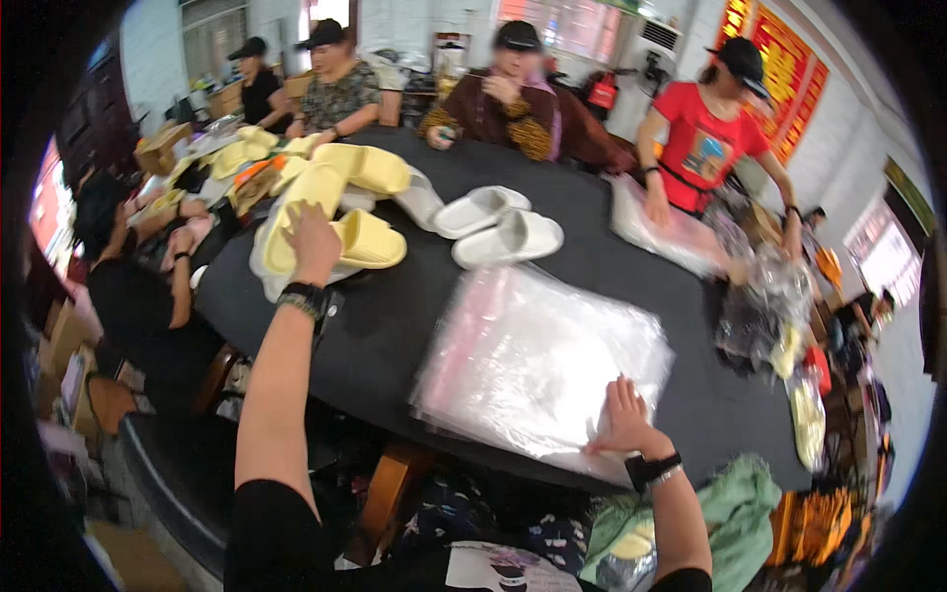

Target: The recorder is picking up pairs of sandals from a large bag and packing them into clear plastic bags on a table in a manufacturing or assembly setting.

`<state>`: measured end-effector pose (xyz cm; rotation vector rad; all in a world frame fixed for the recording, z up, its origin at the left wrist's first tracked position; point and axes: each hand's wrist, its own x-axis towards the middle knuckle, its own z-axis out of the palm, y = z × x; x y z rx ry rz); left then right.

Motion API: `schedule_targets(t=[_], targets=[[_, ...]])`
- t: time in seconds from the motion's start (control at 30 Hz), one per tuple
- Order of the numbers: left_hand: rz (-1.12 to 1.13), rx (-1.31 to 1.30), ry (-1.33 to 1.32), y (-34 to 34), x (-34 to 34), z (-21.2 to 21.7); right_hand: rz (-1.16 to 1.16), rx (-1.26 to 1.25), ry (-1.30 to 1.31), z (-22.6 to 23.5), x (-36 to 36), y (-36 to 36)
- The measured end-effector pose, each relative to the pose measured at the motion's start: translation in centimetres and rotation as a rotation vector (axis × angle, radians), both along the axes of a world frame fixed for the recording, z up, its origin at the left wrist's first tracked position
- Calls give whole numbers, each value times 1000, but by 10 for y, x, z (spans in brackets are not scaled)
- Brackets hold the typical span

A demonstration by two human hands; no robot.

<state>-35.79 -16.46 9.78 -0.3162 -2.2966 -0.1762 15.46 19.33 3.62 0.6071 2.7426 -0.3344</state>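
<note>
My left hand [314,245] reaches out over the pale yellow slippers [375,240], fingers apart and resting on one of them; its grip looks loose. Several yellow slippers lie piled there, some on clear plastic. On the near side of the table is a stack of clear plastic bags [552,355] with a pinkish edge strip. My right hand [626,416] lies flat on the stack's near right corner, fingers stretched. Beyond the stack sits a pair of white slippers [508,242], side by side, close to the yellow ones.
A dark cloth covers the table [375,326]. Across it, a person in red [705,148] handles another bag stack [666,232]. Crumpled plastic [769,306] hangs at the right edge. Other people work at the far left. Green fabric [730,513] lies by my right forearm.
</note>
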Motion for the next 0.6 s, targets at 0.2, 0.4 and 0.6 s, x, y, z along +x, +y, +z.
schedule_targets(t=[0.2, 0.4, 0.6], targets=[[-1013, 52, -237, 84, 199, 25, -37, 30, 16, 11, 11, 0], [-1164, -268, -533, 119, 321, -37, 2, 11, 51, 23, 13, -11], [-1103, -463, -619, 127, 323, -62, 36, 76, 220, 33, 41, -27]])
